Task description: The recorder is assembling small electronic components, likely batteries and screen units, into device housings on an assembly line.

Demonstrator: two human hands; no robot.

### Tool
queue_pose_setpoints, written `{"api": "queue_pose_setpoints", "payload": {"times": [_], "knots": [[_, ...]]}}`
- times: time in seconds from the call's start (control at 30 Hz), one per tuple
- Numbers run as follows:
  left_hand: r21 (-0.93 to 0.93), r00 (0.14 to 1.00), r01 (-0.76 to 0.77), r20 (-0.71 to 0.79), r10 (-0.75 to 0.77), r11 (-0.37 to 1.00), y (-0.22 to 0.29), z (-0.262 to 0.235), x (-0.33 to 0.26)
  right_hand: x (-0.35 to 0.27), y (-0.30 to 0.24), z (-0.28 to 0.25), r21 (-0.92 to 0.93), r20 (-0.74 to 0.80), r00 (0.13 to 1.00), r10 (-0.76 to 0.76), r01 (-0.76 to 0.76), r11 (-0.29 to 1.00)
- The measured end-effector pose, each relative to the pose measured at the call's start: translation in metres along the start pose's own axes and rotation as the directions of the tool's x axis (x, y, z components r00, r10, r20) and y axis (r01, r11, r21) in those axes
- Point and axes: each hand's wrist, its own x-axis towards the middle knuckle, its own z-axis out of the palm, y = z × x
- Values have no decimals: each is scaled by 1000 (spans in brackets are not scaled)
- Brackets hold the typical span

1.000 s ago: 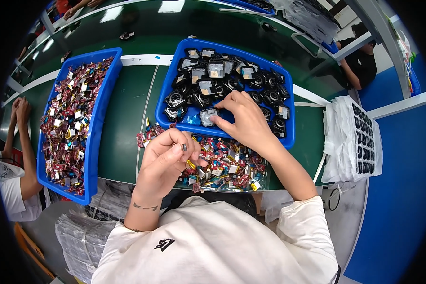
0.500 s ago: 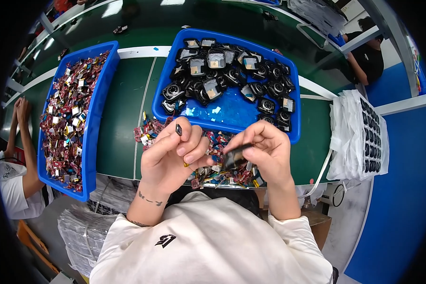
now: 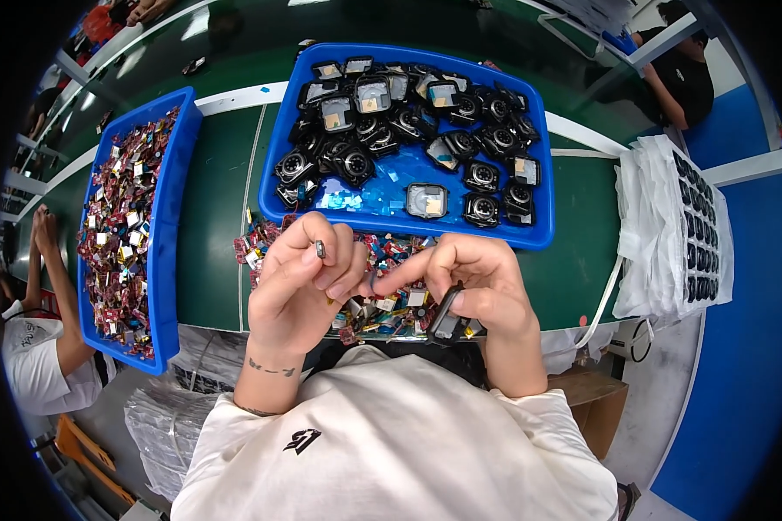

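My left hand [image 3: 300, 282] is raised with its fingers curled. A small dark piece with a shiny edge [image 3: 320, 249] sticks out between the thumb and index finger. In my right hand [image 3: 482, 282] a black square watch case [image 3: 446, 318] is pinched, tilted on edge. The right index finger stretches across to the left fingertips; whatever lies between them is too small to make out. Beneath both hands lies a heap of small red circuit boards and battery-like parts [image 3: 382, 317]. Just beyond is a blue tray [image 3: 543, 234] of black watch cases.
On the left stands a long blue bin [image 3: 163, 260] full of small circuit boards. Stacked white trays of black parts [image 3: 669, 234] are at the right. Co-workers sit at the left [image 3: 52, 339] and far right [image 3: 682, 78]. The green table [image 3: 222, 191] runs beneath.
My right hand has turned the watch case more upright, and its index finger now reaches the left fingertips. A pale-backed case now lies near the tray's front. The whole view has shifted slightly.
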Motion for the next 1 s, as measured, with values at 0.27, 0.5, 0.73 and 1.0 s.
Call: {"api": "queue_pose_setpoints", "payload": {"times": [0.27, 0.5, 0.73, 1.0], "knots": [[99, 998, -42, -42, 46, 994, -4, 9, 5, -3, 9, -10, -113, -91, 988, -122, 111, 987], [517, 979, -105, -96, 179, 850, -5, 14, 1, -5, 6, 0, -113, -198, 979, 44, -68, 991], [67, 998, 1, -66, 3, 998, -1, 7, 7, 0, 3, 1, -112, -186, 982, 24, -45, 993], [-90, 994, 47, -92, -55, 995, 1, 7, 6, -1, 10, -2, -50, -141, 988, -64, 57, 997]]}}
